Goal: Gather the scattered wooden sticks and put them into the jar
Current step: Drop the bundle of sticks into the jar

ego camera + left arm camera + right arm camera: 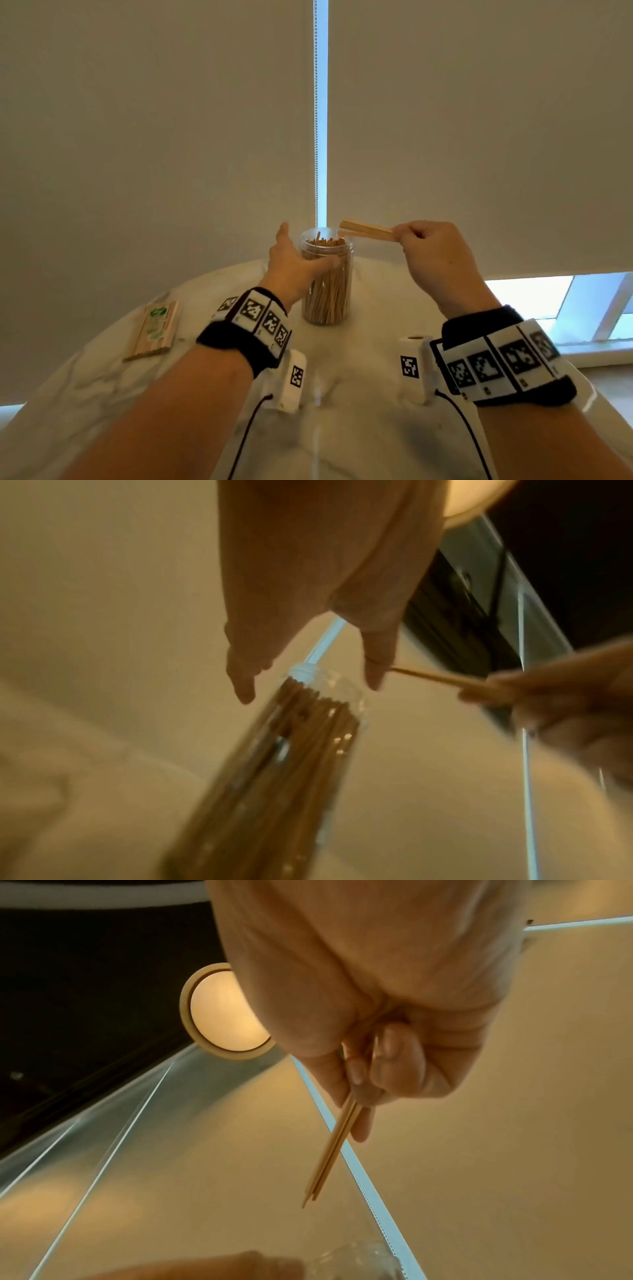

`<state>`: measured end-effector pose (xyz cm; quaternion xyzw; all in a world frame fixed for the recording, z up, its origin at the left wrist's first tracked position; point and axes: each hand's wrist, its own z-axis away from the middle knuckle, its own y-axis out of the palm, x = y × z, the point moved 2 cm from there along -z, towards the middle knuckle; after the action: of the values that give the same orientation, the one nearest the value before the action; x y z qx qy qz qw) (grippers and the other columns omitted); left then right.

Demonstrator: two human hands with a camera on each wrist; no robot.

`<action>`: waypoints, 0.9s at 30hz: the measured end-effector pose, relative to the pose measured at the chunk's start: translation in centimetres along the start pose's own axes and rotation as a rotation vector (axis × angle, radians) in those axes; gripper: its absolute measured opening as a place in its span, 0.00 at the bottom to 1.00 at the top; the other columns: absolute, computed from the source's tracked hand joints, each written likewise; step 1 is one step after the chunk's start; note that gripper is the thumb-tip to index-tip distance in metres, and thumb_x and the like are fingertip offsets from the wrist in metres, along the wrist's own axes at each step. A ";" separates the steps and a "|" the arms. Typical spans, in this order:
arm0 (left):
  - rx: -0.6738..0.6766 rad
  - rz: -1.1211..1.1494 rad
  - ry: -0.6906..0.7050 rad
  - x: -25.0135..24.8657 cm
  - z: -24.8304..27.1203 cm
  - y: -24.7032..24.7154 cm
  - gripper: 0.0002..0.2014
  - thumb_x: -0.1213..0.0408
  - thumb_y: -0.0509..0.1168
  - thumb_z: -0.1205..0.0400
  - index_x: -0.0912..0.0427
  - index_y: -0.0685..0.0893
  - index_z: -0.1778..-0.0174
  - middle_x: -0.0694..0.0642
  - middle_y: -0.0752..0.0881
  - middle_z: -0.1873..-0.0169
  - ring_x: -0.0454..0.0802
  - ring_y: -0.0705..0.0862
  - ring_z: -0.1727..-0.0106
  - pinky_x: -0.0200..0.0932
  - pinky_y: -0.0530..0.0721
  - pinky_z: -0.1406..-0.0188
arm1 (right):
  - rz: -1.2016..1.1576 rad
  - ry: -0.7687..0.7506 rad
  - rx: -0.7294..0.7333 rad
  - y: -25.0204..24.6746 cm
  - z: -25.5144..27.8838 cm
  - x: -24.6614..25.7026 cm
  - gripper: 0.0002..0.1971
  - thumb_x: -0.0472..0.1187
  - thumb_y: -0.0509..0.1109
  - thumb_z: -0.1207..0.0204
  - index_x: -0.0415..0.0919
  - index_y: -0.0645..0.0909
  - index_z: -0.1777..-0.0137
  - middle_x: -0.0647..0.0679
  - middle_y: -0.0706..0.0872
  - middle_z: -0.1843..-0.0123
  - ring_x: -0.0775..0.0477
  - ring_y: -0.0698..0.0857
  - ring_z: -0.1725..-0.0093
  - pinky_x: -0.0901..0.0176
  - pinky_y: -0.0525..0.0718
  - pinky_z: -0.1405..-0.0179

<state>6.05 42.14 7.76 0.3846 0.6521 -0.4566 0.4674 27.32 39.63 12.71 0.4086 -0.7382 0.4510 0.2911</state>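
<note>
A clear plastic jar [327, 277] packed with upright wooden sticks stands at the far middle of the round marble table [376, 301]. My left hand [298, 260] brackets its upper part, thumb across the front and fingers straight beside the rim. The blurred left wrist view shows the jar [308, 737] between those spread fingers [243, 685]. My right hand [399, 234] pinches a small bundle of sticks [366, 230], held almost level with the free ends above the jar mouth. In the right wrist view the bundle [329, 1156] points down toward the jar rim [356, 1259].
A wrapped packet of sticks with a green label [154, 330] lies on the table at the left. Closed roller blinds with a bead chain [315, 113] hang right behind the jar. A window sill [599, 353] runs along the right.
</note>
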 end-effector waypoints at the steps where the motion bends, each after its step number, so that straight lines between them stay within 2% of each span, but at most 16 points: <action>1: 0.028 -0.093 0.005 0.3 -1.1 0.4 0.75 0.34 0.84 0.48 0.43 0.41 0.13 0.58 0.64 0.17 0.58 0.65 0.17 0.65 0.66 0.19 | 0.061 -0.013 -0.004 0.2 -0.6 0.2 0.17 0.46 0.64 0.14 0.37 0.88 0.58 0.47 0.75 0.74 0.46 0.74 0.70 0.55 0.70 0.70; 2: 0.042 -0.147 0.006 0.6 -2.2 0.8 0.82 0.27 0.82 0.56 0.43 0.36 0.14 0.58 0.66 0.17 0.58 0.66 0.17 0.66 0.67 0.20 | 0.125 -0.026 0.007 0.7 -1.3 0.5 0.17 0.46 0.63 0.14 0.38 0.87 0.58 0.48 0.76 0.74 0.45 0.76 0.69 0.55 0.70 0.71; 3: 0.051 -0.163 -0.001 0.9 -3.0 1.3 0.85 0.25 0.82 0.59 0.44 0.33 0.15 0.57 0.69 0.18 0.57 0.68 0.18 0.65 0.68 0.20 | 0.187 -0.045 0.026 1.4 -2.2 0.9 0.16 0.47 0.63 0.15 0.39 0.87 0.57 0.49 0.79 0.72 0.44 0.79 0.66 0.55 0.71 0.69; 4: 0.060 -0.151 -0.005 1.1 -3.4 1.6 0.85 0.27 0.83 0.57 0.46 0.32 0.15 0.57 0.70 0.18 0.56 0.70 0.19 0.62 0.69 0.20 | 0.244 -0.070 0.048 2.1 -3.2 1.4 0.15 0.47 0.63 0.14 0.40 0.87 0.53 0.49 0.82 0.67 0.44 0.81 0.62 0.56 0.72 0.64; 5: 0.068 -0.115 0.007 1.2 -3.2 1.9 0.81 0.33 0.85 0.50 0.48 0.35 0.14 0.55 0.71 0.20 0.56 0.72 0.20 0.56 0.72 0.22 | 0.301 -0.095 0.076 3.0 -4.3 1.8 0.14 0.47 0.63 0.14 0.40 0.87 0.49 0.48 0.85 0.60 0.44 0.82 0.57 0.57 0.73 0.58; 7: 0.061 -0.020 0.066 2.1 -3.4 2.4 0.63 0.50 0.85 0.35 0.55 0.48 0.14 0.53 0.77 0.27 0.52 0.78 0.27 0.40 0.79 0.37 | 0.419 -0.146 0.156 4.6 -6.3 2.9 0.13 0.46 0.64 0.15 0.38 0.86 0.42 0.44 0.88 0.50 0.42 0.84 0.49 0.56 0.73 0.54; 8: 0.052 0.017 0.088 2.6 -3.3 2.5 0.56 0.55 0.84 0.32 0.54 0.54 0.16 0.53 0.78 0.30 0.50 0.80 0.31 0.36 0.79 0.43 | 0.479 -0.175 0.198 5.3 -7.1 3.5 0.13 0.45 0.65 0.15 0.37 0.85 0.41 0.43 0.88 0.46 0.42 0.85 0.47 0.56 0.73 0.54; 10: 0.055 0.065 0.106 3.3 -3.3 2.8 0.54 0.53 0.85 0.35 0.50 0.57 0.18 0.54 0.78 0.29 0.50 0.80 0.33 0.38 0.79 0.43 | 0.616 -0.229 0.304 6.5 -8.0 4.8 0.14 0.45 0.66 0.15 0.36 0.86 0.40 0.42 0.88 0.43 0.42 0.85 0.45 0.56 0.76 0.53; 12: 0.047 0.070 0.099 3.8 -3.6 2.8 0.59 0.45 0.83 0.42 0.44 0.56 0.19 0.54 0.78 0.30 0.51 0.81 0.33 0.44 0.80 0.38 | 0.774 -0.286 0.415 8.0 -8.6 5.6 0.16 0.47 0.67 0.15 0.35 0.86 0.38 0.44 0.88 0.40 0.43 0.86 0.42 0.55 0.82 0.47; 15: 0.038 0.067 0.095 3.9 -3.8 2.9 0.60 0.38 0.80 0.48 0.41 0.57 0.20 0.51 0.80 0.32 0.50 0.82 0.33 0.49 0.82 0.35 | 0.908 -0.346 0.482 10.2 -8.8 6.2 0.17 0.49 0.67 0.15 0.36 0.86 0.37 0.44 0.89 0.41 0.43 0.87 0.42 0.54 0.85 0.44; 18: 0.038 0.063 0.084 4.2 -3.8 3.0 0.56 0.44 0.82 0.43 0.40 0.57 0.21 0.51 0.80 0.32 0.52 0.82 0.33 0.54 0.83 0.33 | 0.976 -0.352 0.567 12.3 -8.7 6.1 0.19 0.48 0.60 0.11 0.33 0.83 0.36 0.41 0.87 0.42 0.42 0.85 0.44 0.57 0.80 0.49; 20: 0.023 0.062 0.074 4.2 -3.9 3.0 0.53 0.51 0.83 0.37 0.42 0.57 0.20 0.53 0.80 0.32 0.54 0.82 0.32 0.55 0.83 0.33 | 0.991 -0.320 0.631 12.9 -8.7 6.1 0.19 0.45 0.58 0.11 0.32 0.84 0.36 0.41 0.87 0.41 0.43 0.84 0.45 0.58 0.77 0.47; 23: 0.002 0.054 0.066 4.2 -3.9 3.0 0.55 0.54 0.83 0.34 0.44 0.55 0.17 0.55 0.77 0.29 0.56 0.79 0.29 0.56 0.81 0.31 | 0.944 -0.338 0.618 13.0 -9.0 5.8 0.16 0.45 0.62 0.13 0.40 0.87 0.35 0.44 0.88 0.38 0.43 0.85 0.40 0.57 0.79 0.44; 25: 0.002 0.056 0.044 4.3 -4.0 3.1 0.56 0.58 0.84 0.32 0.44 0.53 0.15 0.55 0.76 0.27 0.56 0.78 0.28 0.57 0.80 0.29 | 0.889 -0.313 0.611 13.0 -9.3 5.2 0.12 0.42 0.66 0.15 0.47 0.90 0.40 0.49 0.89 0.40 0.45 0.85 0.42 0.59 0.79 0.47; 27: 0.004 0.055 0.036 4.4 -4.1 3.1 0.56 0.57 0.83 0.33 0.44 0.53 0.15 0.54 0.76 0.27 0.57 0.78 0.27 0.59 0.80 0.28 | 0.795 -0.259 0.609 12.8 -9.7 4.6 0.08 0.43 0.72 0.19 0.52 0.92 0.46 0.52 0.90 0.43 0.47 0.85 0.44 0.57 0.82 0.45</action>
<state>6.71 47.29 3.42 0.4116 0.6487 -0.4377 0.4671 14.54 50.16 15.06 0.2154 -0.7018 0.6668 -0.1287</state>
